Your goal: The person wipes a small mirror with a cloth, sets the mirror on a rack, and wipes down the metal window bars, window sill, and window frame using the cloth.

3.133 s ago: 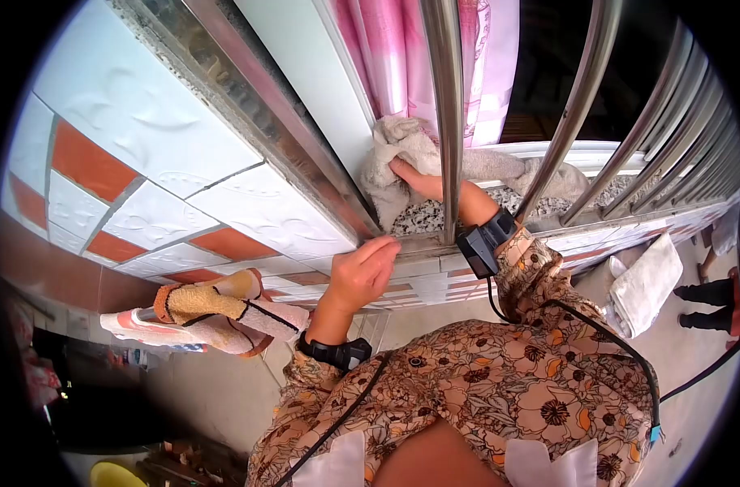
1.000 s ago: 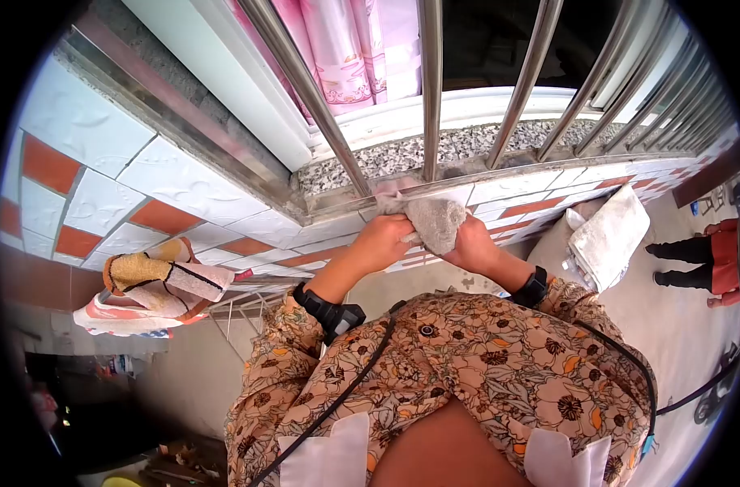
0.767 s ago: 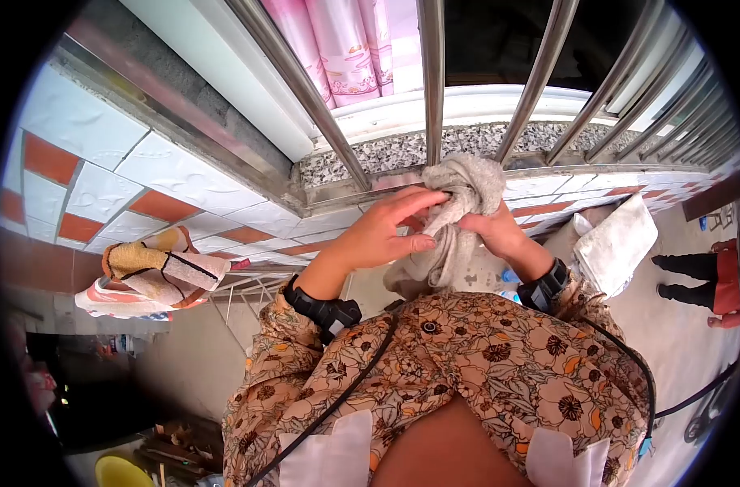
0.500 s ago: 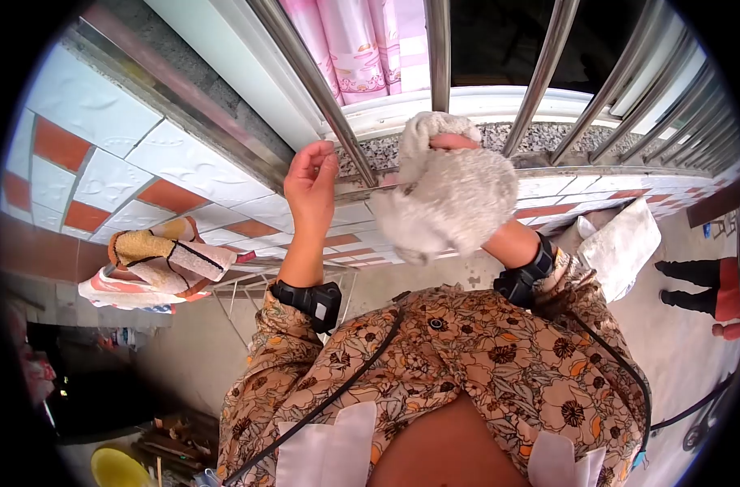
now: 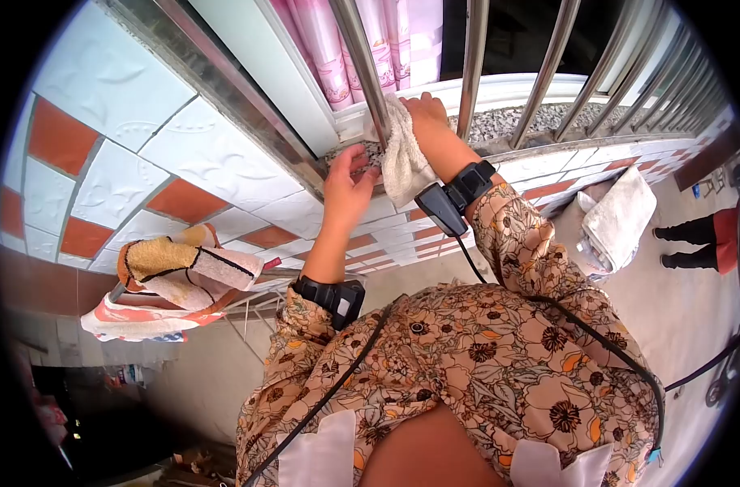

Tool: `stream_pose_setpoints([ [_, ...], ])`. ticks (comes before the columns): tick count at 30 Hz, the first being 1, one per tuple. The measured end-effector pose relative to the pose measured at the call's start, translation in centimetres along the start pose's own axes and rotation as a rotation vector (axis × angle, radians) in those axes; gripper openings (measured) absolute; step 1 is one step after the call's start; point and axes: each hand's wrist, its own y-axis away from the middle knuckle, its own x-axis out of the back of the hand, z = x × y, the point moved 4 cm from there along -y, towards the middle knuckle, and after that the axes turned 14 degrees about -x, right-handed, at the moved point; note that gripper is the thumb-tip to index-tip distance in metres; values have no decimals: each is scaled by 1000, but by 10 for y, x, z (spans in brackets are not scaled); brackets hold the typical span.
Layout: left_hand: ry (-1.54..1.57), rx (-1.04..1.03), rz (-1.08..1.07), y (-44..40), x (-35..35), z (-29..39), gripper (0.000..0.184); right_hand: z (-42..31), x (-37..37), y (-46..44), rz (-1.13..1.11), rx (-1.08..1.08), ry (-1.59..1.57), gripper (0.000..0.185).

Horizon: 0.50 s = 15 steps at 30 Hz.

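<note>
A pale, fluffy cleaning rag (image 5: 404, 158) hangs over the window ledge beside a metal bar (image 5: 368, 69). My right hand (image 5: 427, 112) reaches between two bars to the granite sill and holds the rag's upper end. Its fingertips are partly hidden behind the wrist and cloth. Just left of the rag, my left hand (image 5: 350, 185) is at the ledge near the foot of the same bar. Its fingers are loosely bent and apart, with nothing in them.
More bars (image 5: 548, 73) run along the window to the right, in front of a pink curtain (image 5: 329, 57). Towels (image 5: 187, 272) hang on a rack at left. A white cloth (image 5: 621, 215) lies over a bundle at right, near a person's legs (image 5: 690, 243).
My right hand has moved left and forward through the bars, taking the rag with it. The rag now hangs down instead of being bunched. My left hand has shifted slightly right and its fingers have spread.
</note>
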Motion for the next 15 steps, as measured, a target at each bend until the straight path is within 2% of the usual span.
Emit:
stream_pose_setpoints([
  [1,-19,-34,-53,6,0,3,41,-2,2,-4,-2,-11,2,33],
  [3,-13,-69,-94,10,0,8,41,-10,17,-2,-501,-62,-209,37],
  [4,-28,-91,-78,11,1,14,40,-9,-2,-7,-575,-65,-449,41],
  [5,-42,-111,-58,11,2,18,39,-10,-14,-1,-567,-67,-444,41],
  [7,-71,-97,-38,12,6,17,39,-18,2,29,5,364,-980,39],
  [8,-52,-112,-26,11,8,19,38,-16,7,27,14,363,-977,39],
  [13,-26,-135,-88,22,13,17,34,8,39,3,391,-103,-802,34],
  [15,-33,-112,-122,27,9,18,34,13,56,8,858,-186,-302,35],
])
